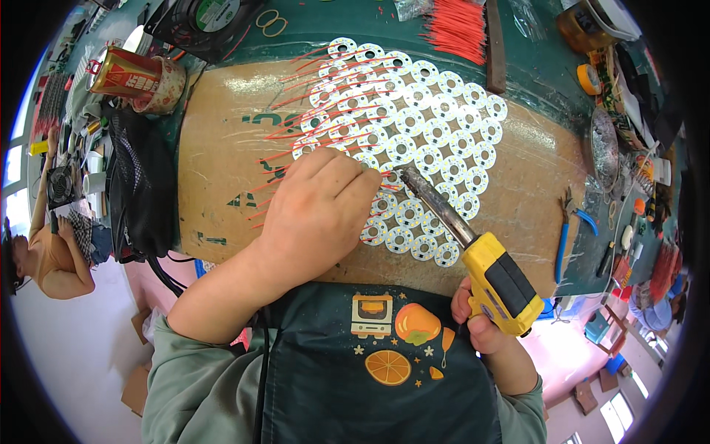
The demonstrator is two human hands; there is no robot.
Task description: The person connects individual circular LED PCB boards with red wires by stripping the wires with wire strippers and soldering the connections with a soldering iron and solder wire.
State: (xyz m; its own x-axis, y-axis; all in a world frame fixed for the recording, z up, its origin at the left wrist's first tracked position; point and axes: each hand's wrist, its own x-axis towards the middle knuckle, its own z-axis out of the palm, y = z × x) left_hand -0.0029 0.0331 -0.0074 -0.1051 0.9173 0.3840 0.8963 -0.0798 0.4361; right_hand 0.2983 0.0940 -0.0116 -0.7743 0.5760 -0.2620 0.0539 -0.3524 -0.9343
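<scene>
Many round white boards [425,126] between drink can [122,74], red wire bundle [455,26].

Red-and-gold drink can [124,72] far left; clear plastic bag [409,7] top centre.

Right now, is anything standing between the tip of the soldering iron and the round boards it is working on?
Nothing visible does. The soldering iron, held in the right hand, has its tip already at the round white boards. The left hand rests just beside the tip, holding a red wire, not across it.
</scene>
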